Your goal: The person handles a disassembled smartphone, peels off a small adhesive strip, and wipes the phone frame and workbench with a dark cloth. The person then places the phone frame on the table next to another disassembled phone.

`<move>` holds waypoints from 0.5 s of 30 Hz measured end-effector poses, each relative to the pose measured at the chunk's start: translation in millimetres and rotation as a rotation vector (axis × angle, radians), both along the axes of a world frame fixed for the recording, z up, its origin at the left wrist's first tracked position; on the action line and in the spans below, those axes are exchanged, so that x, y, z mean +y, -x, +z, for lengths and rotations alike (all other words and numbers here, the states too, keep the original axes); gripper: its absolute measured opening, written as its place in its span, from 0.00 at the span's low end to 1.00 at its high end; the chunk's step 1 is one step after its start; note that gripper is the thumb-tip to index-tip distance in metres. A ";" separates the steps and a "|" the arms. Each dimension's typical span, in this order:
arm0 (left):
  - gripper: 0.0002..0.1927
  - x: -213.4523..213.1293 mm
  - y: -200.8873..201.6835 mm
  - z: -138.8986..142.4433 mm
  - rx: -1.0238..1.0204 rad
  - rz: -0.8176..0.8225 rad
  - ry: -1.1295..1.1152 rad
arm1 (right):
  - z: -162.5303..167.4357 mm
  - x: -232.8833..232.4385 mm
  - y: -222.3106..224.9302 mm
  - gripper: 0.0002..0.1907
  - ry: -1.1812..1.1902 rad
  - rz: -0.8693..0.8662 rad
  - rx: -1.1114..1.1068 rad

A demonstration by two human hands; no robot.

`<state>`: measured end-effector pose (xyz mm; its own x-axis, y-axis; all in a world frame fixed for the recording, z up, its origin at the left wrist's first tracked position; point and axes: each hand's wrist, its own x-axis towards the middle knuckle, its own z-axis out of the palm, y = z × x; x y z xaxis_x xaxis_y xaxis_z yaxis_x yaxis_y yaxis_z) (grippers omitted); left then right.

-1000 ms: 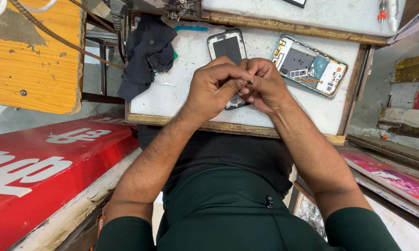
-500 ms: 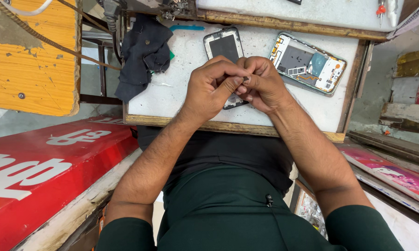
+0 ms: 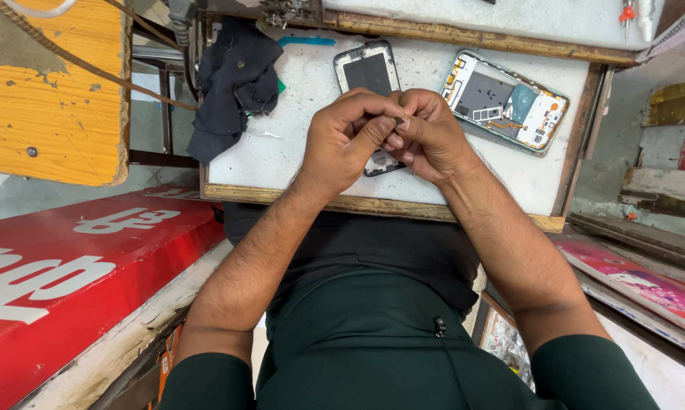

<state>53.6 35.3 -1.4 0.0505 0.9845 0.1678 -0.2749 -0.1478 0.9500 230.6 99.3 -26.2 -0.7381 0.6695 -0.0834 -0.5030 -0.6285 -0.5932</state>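
Hands (image 3: 388,137) together above phone (image 3: 369,72)

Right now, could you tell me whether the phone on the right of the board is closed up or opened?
Opened: the phone lies with its back cover off, internal boards and orange flex cables exposed.

Two hands over the desk (image 3: 297,163): left hand (image 3: 348,140) and right hand (image 3: 431,135), fingertips pressed together, whatever sits between them too small to tell. Two opened phones on the white surface: one phone frame with a dark screen (image 3: 368,70), partly hidden under the hands, and one phone body with its back off (image 3: 503,102), circuit parts and an orange flex strip exposed. One dark cloth (image 3: 232,83) draped over the desk's left edge. One yellow wooden board (image 3: 50,91) at upper left. One red signboard (image 3: 69,281) with white lettering at lower left.
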 end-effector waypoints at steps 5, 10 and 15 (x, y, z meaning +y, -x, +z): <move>0.05 0.7 0.9 2.0 0.056 0.000 -0.009 | 1.7 0.7 1.0 0.10 0.010 -0.003 0.001; 0.05 1.2 -2.6 2.0 0.011 0.019 -0.010 | 0.4 0.6 1.1 0.10 0.016 -0.002 0.008; 0.05 1.8 -4.5 2.3 0.111 0.055 -0.072 | -4.3 2.0 -1.2 0.10 0.017 0.012 0.027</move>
